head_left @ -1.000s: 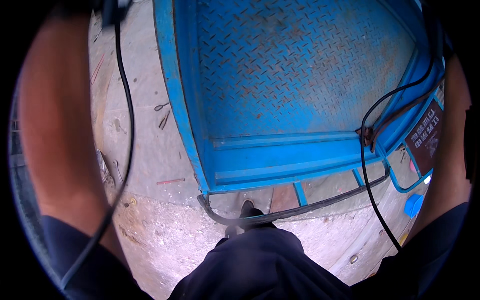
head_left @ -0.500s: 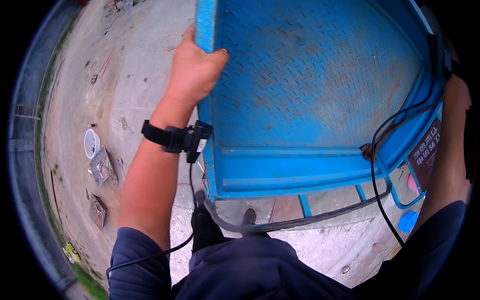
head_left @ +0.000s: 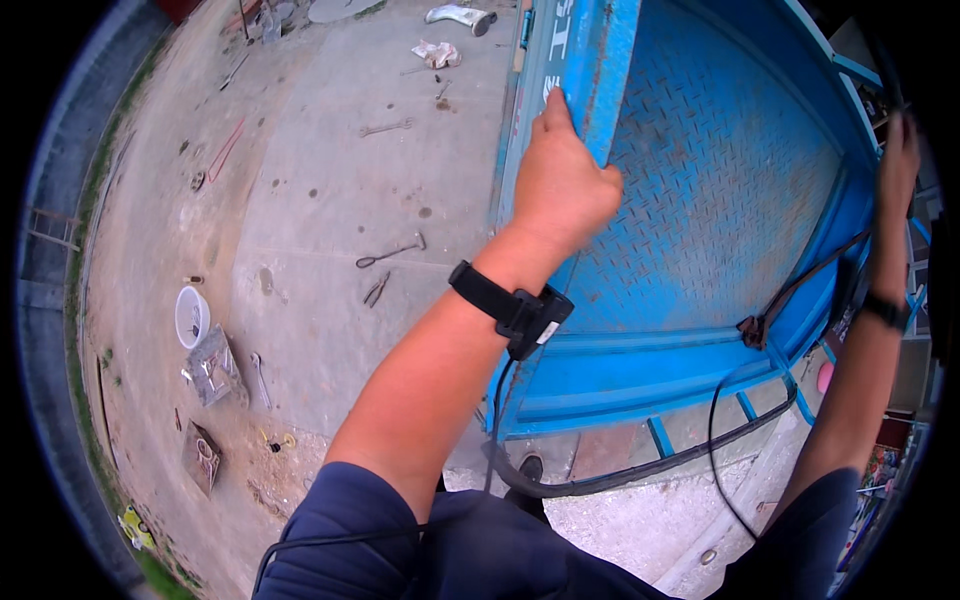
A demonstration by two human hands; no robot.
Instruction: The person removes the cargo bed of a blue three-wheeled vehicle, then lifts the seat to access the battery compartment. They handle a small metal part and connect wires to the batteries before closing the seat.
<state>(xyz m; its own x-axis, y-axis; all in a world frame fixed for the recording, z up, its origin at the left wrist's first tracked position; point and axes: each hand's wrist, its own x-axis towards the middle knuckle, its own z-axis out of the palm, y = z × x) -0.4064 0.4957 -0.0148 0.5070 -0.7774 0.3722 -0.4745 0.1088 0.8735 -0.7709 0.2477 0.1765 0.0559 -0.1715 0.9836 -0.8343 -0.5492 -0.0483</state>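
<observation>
My left hand [head_left: 568,185] is closed over the top edge of a blue metal side panel [head_left: 603,85], its thumb on the inner side and its fingers on the outer face. The panel borders a blue cargo bed [head_left: 720,190] with a worn, rusty tread-plate floor. At the far right, my right hand [head_left: 898,155] is raised beside the bed's opposite side; its fingers are dark and blurred, so what they touch is unclear. Both wrists wear black straps, and a black cable runs from the left strap's small box [head_left: 538,322].
A curved black-covered bar [head_left: 640,475] runs along the bed's near end. On the concrete to the left lie an open-ended wrench [head_left: 386,127], a hammer [head_left: 392,250], pliers [head_left: 377,288], a white bucket [head_left: 192,318] and a grey tray [head_left: 215,368]. A white boot [head_left: 460,17] lies farther off.
My left hand and the panel edge now appear farther right, and the panel's outer face shows. More tools on the ground have come into view. My right hand sits higher, with more forearm visible.
</observation>
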